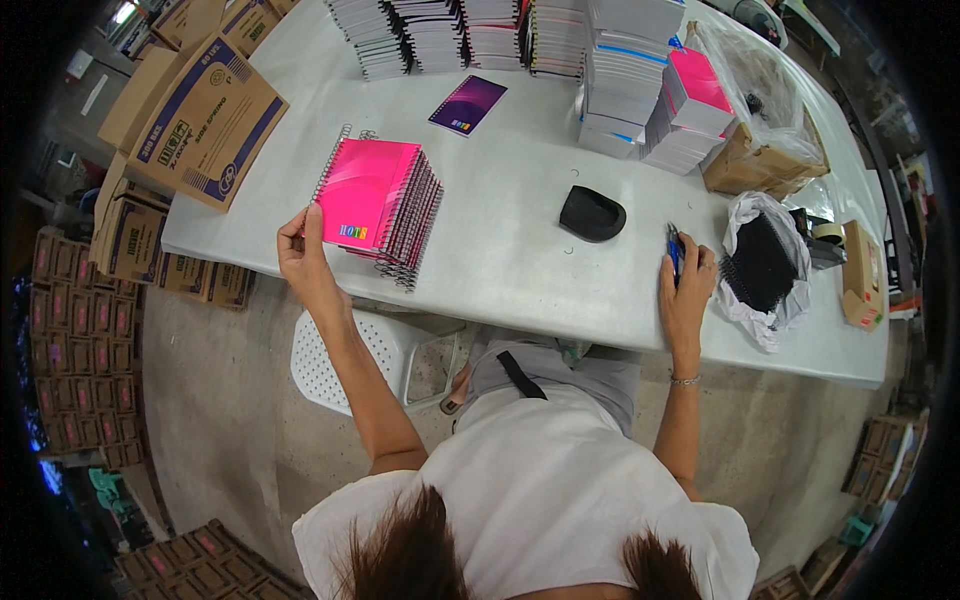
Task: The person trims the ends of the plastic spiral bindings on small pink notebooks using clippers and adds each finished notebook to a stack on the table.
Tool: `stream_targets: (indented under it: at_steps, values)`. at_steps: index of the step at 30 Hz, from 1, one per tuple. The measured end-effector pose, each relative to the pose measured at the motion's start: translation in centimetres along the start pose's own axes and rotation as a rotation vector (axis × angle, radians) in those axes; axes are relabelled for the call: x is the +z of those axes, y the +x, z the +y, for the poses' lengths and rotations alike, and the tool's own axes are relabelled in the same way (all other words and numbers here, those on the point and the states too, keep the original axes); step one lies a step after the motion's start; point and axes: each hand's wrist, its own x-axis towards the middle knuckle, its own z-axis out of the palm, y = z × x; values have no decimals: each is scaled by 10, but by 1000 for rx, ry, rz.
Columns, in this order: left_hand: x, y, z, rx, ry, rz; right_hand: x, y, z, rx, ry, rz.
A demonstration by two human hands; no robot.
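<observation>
A stack of spiral notebooks with bright pink covers (372,190) stands at the left of the table. At the stack's near left corner, my left hand (308,255) pinches the top notebook's edge, thumb on the cover; the other fingertips are partly hidden. Far to the right, my right hand (690,290) rests on the table, closed round a small blue-handled pair of pliers (675,250), its jaws pointing away from me. Between the hands sits a black curved holder (592,214) with small bits of wire beside it. Beyond it lies a purple cover (468,105).
Tall stacks of spiral notebooks (495,40) line the far edge, with unbound page stacks (625,80) right of them. A white bag of black spiral wires (765,260) lies right of my hand, near a tape dispenser (828,240). Cartons (210,125) stand left; a white stool (350,360) is below.
</observation>
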Motion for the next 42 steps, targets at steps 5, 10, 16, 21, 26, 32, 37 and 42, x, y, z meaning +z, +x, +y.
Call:
stream_targets:
  at_steps: [5,10,16,21,26,32,37,42]
  values:
    - [-3,3,-11,-115,-5,-22,1,-3,0,27,-50,-27]
    - [-1,1,-12,-131,-2,-54,1,-3,0,27,-36,-30]
    - [-2,0,-14,-144,20,-67,3,-4,2,19,-54,-7]
    - [-5,-2,-10,-144,43,-84,2,-3,-1,27,-33,-17]
    - [-7,-1,-10,-163,83,-103,0,2,-3,-8,75,53]
    - [-2,-13,8,138,304,67,-28,92,3,-140,320,266]
    - [9,-38,46,570,411,223,-47,190,1,-362,237,325]
    - [37,-85,51,686,207,-16,-44,233,14,-374,221,50]
